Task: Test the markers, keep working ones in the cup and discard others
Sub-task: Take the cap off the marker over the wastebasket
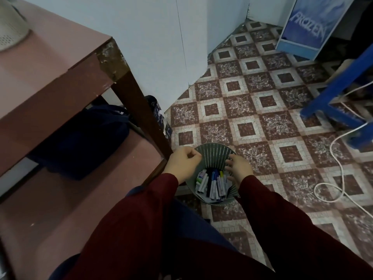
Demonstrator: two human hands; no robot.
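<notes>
the markers (212,183) lie heaped in the grey bin (214,154) on the floor (282,118), probably as discards. the right hand (239,168) hangs released over them. the left hand (183,162) is curled at the rim, perhaps steadying it; its grasp is unclear.

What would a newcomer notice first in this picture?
A grey perforated basket stands on the patterned floor, low in the middle, with markers lying inside. The left hand curls at its left rim and the right hand spreads over its right rim. A brown table fills the left side.
</notes>
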